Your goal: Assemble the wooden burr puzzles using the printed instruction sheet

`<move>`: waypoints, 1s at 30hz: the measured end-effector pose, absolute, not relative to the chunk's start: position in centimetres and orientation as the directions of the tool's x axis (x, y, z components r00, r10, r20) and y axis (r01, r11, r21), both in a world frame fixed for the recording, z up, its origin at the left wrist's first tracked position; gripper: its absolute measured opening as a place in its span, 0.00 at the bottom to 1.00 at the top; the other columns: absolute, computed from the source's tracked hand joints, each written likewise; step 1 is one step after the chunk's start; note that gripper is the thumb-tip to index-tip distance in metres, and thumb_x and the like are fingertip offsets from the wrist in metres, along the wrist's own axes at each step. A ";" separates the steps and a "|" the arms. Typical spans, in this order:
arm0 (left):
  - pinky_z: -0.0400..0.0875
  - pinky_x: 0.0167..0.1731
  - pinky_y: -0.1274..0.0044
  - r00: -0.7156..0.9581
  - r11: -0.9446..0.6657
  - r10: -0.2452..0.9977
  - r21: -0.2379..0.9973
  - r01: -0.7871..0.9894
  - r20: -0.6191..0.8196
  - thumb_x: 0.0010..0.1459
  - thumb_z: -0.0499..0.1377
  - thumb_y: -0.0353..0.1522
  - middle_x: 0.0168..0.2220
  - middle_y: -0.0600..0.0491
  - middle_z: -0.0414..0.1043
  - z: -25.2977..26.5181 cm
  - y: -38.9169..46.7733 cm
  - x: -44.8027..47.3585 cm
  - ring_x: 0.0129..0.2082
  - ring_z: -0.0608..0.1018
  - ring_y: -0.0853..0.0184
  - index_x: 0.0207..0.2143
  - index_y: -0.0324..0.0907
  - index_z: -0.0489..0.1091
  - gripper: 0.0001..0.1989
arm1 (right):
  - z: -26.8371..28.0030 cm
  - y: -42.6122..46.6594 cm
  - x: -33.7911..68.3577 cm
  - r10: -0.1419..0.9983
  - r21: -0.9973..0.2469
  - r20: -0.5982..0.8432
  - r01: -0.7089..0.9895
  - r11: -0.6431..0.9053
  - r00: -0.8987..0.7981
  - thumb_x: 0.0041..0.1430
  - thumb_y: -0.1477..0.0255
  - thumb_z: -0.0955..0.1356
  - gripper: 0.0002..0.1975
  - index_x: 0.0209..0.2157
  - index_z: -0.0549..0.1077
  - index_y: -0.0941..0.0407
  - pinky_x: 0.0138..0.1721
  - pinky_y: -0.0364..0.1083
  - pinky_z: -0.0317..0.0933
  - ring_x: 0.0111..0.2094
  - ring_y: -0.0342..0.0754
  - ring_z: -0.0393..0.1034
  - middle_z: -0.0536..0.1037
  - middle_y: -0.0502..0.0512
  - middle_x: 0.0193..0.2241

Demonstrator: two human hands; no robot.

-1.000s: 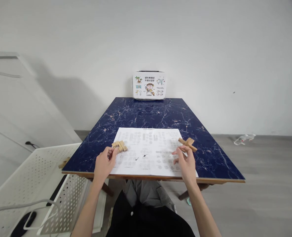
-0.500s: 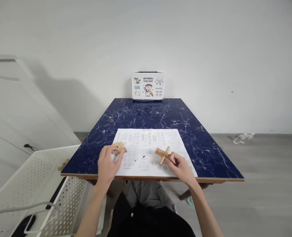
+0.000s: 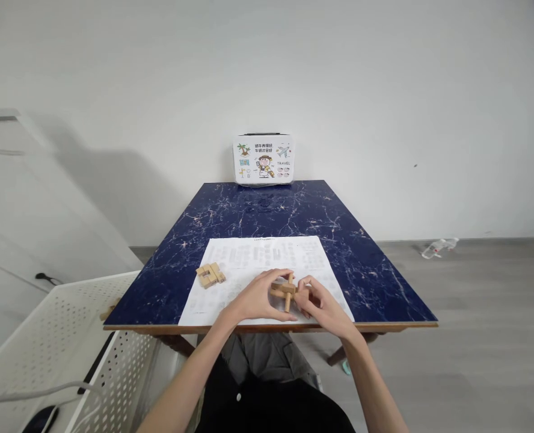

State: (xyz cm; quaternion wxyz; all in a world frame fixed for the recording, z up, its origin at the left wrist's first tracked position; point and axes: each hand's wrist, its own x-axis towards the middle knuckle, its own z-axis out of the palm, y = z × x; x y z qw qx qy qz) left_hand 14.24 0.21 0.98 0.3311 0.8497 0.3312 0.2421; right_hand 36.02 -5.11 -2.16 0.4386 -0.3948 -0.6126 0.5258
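Note:
Crossed wooden puzzle pieces (image 3: 288, 288) are held just above the printed sheet (image 3: 231, 246), with a round stick standing across flat bars. My left hand (image 3: 260, 296) curves round them from the left, thumb and forefinger at the two ends of the stick. From the right, my right hand (image 3: 320, 305) pinches the end of the bars, its fingers bent and partly hiding them. A small cluster of light wooden blocks (image 3: 210, 275) lies flat on the left part of the sheet, apart from both hands.
The dark blue marbled table (image 3: 267, 210) has a wooden front edge. A white printed case (image 3: 264, 159) stands at its back against the wall. At lower left is a white perforated basket (image 3: 122, 355) with a cable. A clear plastic bottle (image 3: 438, 248) lies on the floor at right.
My left hand has left the block cluster and moved right to the crossed pieces, gripping the stick. My right hand still holds the bars, which are now turned with the stick nearly upright in view.

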 end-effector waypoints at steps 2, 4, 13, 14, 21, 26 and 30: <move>0.69 0.58 0.61 0.623 -0.542 0.751 0.742 0.394 0.218 0.42 0.77 0.45 0.60 0.45 0.73 0.7 0.5 14.3 0.58 0.76 0.49 0.63 0.49 0.66 0.47 | -2.2 -5.0 35.8 0.958 -0.990 0.138 0.002 0.143 -0.250 0.68 0.54 0.66 0.16 0.46 0.65 0.51 0.29 0.44 0.60 0.25 0.46 0.63 0.68 0.45 0.26; 0.71 0.56 0.63 0.586 -0.522 0.776 0.760 0.388 0.234 0.42 0.77 0.45 0.58 0.46 0.74 0.4 0.6 14.2 0.55 0.77 0.51 0.62 0.48 0.66 0.46 | -2.4 -4.9 35.6 0.966 -0.985 0.166 0.021 0.174 -0.200 0.69 0.55 0.66 0.17 0.49 0.67 0.52 0.31 0.45 0.62 0.28 0.47 0.68 0.72 0.48 0.30; 0.70 0.58 0.63 0.548 -0.521 0.802 0.729 0.443 0.240 0.43 0.77 0.45 0.57 0.46 0.73 -0.2 0.6 14.2 0.57 0.76 0.50 0.60 0.48 0.65 0.44 | -3.3 -4.2 35.9 0.958 -0.966 0.204 0.118 0.230 -0.200 0.71 0.57 0.65 0.15 0.48 0.71 0.54 0.42 0.49 0.65 0.42 0.53 0.74 0.80 0.57 0.42; 0.70 0.58 0.63 0.545 -0.521 0.802 0.730 0.442 0.242 0.43 0.77 0.45 0.57 0.47 0.73 -0.2 0.6 14.2 0.57 0.76 0.50 0.60 0.48 0.65 0.44 | -3.4 -4.1 35.9 0.958 -0.967 0.203 0.114 0.229 -0.201 0.71 0.57 0.66 0.16 0.48 0.71 0.54 0.43 0.49 0.65 0.43 0.53 0.75 0.80 0.57 0.43; 0.70 0.59 0.62 0.533 -0.499 0.813 0.755 0.426 0.236 0.41 0.77 0.47 0.57 0.46 0.74 -0.5 0.9 14.3 0.57 0.76 0.49 0.60 0.48 0.66 0.45 | -3.1 -4.1 35.8 0.961 -0.970 0.193 0.109 0.217 -0.196 0.70 0.55 0.66 0.17 0.48 0.72 0.54 0.38 0.48 0.64 0.40 0.53 0.74 0.80 0.57 0.41; 0.70 0.59 0.61 0.538 -0.482 0.814 0.773 0.413 0.220 0.42 0.77 0.47 0.58 0.45 0.73 -0.4 0.8 14.3 0.57 0.76 0.49 0.60 0.47 0.65 0.45 | -3.1 -4.2 35.8 0.969 -0.983 0.158 0.062 0.173 -0.190 0.69 0.52 0.66 0.19 0.47 0.71 0.53 0.29 0.45 0.60 0.28 0.46 0.68 0.77 0.53 0.35; 0.71 0.59 0.60 0.528 -0.461 0.824 0.783 0.418 0.203 0.41 0.77 0.47 0.59 0.44 0.73 -0.5 0.7 14.2 0.58 0.76 0.48 0.61 0.46 0.65 0.46 | -3.2 -4.1 35.9 0.969 -0.990 0.133 0.026 0.142 -0.209 0.68 0.51 0.67 0.20 0.47 0.70 0.53 0.26 0.44 0.60 0.23 0.43 0.62 0.74 0.49 0.31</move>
